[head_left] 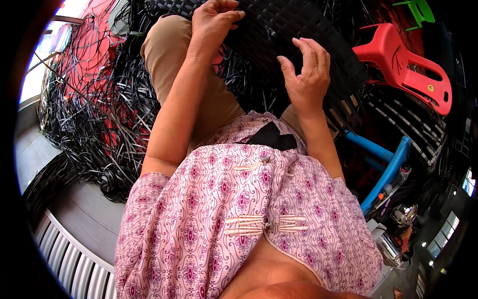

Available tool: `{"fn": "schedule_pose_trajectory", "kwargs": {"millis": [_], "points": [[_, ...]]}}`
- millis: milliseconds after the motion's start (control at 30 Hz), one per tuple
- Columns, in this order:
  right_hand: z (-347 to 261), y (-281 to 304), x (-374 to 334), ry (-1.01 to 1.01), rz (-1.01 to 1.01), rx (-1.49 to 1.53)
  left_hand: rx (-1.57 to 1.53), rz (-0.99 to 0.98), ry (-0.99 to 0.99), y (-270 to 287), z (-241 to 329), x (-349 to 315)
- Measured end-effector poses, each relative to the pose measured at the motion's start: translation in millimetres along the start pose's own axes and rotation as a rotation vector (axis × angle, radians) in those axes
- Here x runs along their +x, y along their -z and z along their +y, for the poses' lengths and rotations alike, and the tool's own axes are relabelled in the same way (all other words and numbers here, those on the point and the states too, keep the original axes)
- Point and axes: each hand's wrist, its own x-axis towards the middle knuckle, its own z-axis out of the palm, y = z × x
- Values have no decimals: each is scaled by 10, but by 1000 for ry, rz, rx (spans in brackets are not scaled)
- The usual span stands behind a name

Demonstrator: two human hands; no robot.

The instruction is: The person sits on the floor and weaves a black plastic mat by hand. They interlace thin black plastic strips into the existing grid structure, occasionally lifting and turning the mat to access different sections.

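At the far left, white slats (69, 261) curve along the lower rim, and above them a red sheet (87, 74) lies under tangled black strips (127, 82), which spread toward the person's bent left leg (167, 45) in tan trousers. Above that leg, the left hand (211, 22) is at the near edge of the panel (308, 25), its thumb and fingers reaching rightward, the tips close together; whether they pinch a strip, I cannot tell. The patterned shirt (249, 194) fills the lower middle, with a black cloth (271, 136) on the lap. The panel, black and woven, stretches across the top centre, beyond the lap, and runs down to the right behind the right hand (308, 74). That hand is raised with fingers loosely curled and thumb well apart from them, nothing seen between; I cannot tell whether it touches the weave. Further right are a blue frame (386, 169), a shiny metal vessel (390, 250) below it, a red chair (393, 57) above, and a green chair (422, 12) at the upper edge.
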Motion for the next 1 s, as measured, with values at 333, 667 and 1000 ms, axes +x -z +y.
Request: {"fn": "schedule_pose_trajectory", "kwargs": {"millis": [333,667,1000], "points": [[360,748,-587,-414,141,-73,-84,181,20,-12,129,154],[974,1019,-748,-964,-40,257,15,143,-10,169,-113,411],[892,695,-774,-979,151,1025,-17,94,79,249,-118,463]]}}
